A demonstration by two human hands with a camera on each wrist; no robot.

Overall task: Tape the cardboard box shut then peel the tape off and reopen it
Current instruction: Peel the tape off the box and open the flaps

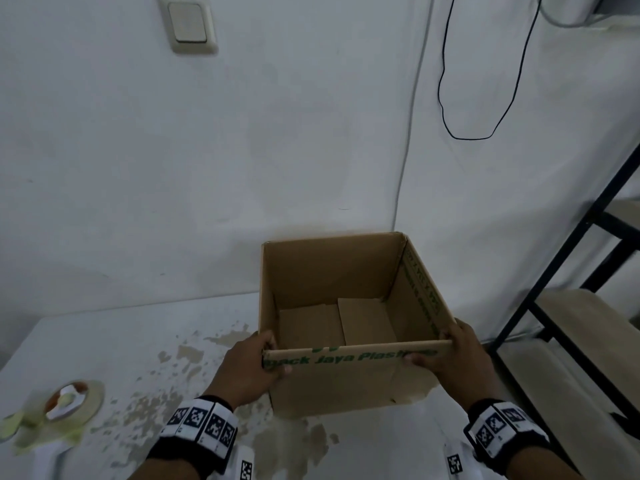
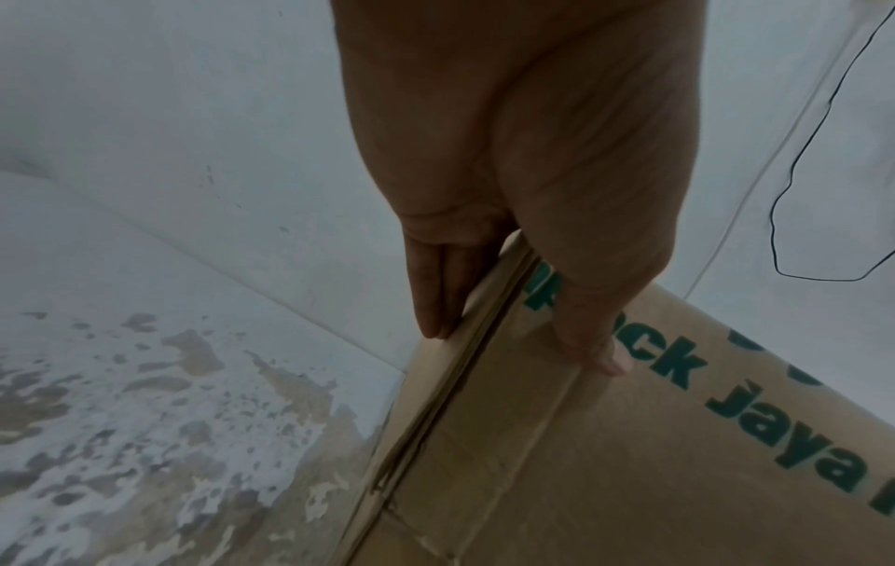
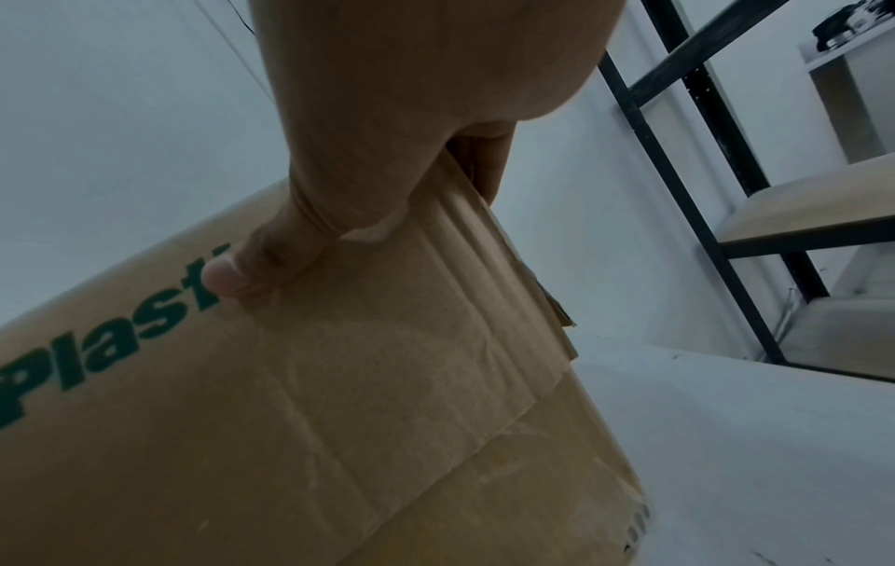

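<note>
A brown cardboard box with green print stands open on the white table, its inside empty. Its top flaps are folded down outside against the walls. My left hand grips the near left corner, thumb on the printed front and fingers on the left side. My right hand grips the near right corner, with the thumb on the front of the box and the fingers round the side. A roll of pale tape lies at the table's left front, blurred.
The table has peeled, stained patches left of the box. A white wall stands close behind the box. A black metal rack with wooden shelves stands at the right. A black cable hangs on the wall.
</note>
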